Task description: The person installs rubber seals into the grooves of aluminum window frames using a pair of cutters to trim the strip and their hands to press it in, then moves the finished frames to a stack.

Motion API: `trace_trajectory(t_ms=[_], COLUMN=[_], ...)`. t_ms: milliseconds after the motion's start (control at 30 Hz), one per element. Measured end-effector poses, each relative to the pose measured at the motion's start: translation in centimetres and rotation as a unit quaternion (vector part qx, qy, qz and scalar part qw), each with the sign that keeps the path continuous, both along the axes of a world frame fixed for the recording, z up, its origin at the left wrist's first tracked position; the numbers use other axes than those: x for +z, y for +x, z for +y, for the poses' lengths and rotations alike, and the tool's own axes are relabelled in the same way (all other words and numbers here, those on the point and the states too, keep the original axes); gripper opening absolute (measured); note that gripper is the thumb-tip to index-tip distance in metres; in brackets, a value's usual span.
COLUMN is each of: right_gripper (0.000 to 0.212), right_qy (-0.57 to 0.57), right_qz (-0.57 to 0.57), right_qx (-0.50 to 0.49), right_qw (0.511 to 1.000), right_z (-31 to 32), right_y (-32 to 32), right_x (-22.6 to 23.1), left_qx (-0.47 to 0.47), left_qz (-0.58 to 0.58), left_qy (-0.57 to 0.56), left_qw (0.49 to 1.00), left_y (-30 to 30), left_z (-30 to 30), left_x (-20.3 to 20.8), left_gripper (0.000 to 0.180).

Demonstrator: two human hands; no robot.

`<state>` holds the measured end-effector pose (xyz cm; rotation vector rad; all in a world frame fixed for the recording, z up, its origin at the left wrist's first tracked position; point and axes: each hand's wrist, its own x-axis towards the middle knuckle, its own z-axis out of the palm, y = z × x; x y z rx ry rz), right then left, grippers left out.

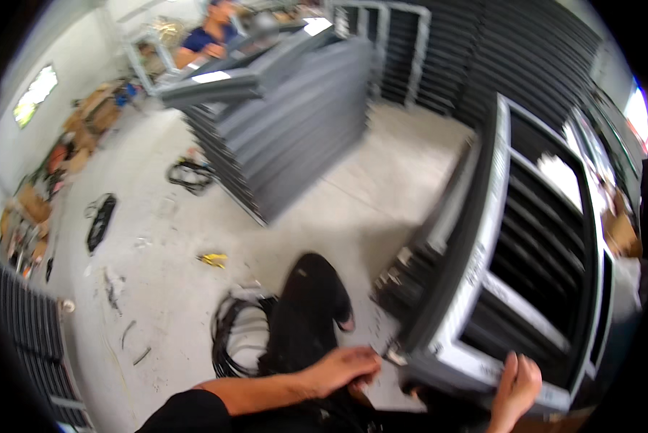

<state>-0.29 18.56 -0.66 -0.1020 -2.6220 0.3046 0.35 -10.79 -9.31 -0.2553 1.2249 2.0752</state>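
Note:
At the right stands a stack of dark grey metal frames [493, 238], with pale labels along the top frame's edges and openings between its bars. My right hand [517, 386] is closed at the near edge of that top frame, its fingers curled over the bar. My left hand [346, 369] hovers before my legs, just left of the stack's near corner. Its fingers are curled together, and whatever may be in them is hidden. Both hands are a little blurred.
A tall stack of grey frames [288, 108] stands ahead, with another person [212, 32] behind it. Coiled black cable [230, 335] lies by my leg. Yellow-handled pliers [212, 260] and more cable [190, 175] are on the floor. Boxes [100, 119] line the left wall.

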Motion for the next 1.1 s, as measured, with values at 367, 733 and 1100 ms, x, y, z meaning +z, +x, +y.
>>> trace_trajectory(t_ms=[367, 733, 1100], right_gripper=[0.038, 0.042, 0.017], right_qy=[0.07, 0.071, -0.108], right_qz=[-0.035, -0.049, 0.081], right_qx=[-0.01, -0.019, 0.307], right_qw=[0.997, 0.996, 0.942], right_z=[-0.2, -0.2, -4.2], right_y=[0.7, 1.7, 9.8], right_x=[2.6, 2.5, -2.0], left_qx=[-0.009, 0.02, 0.023], left_qz=[0.001, 0.058, 0.028], left_qy=[0.069, 0.022, 0.019], left_qw=[0.998, 0.998, 0.999], left_y=[-0.3, 1.2, 1.3], left_z=[1.1, 1.3, 1.4], left_x=[-1.2, -1.3, -0.1], left_gripper=[0.026, 0.029, 0.029])
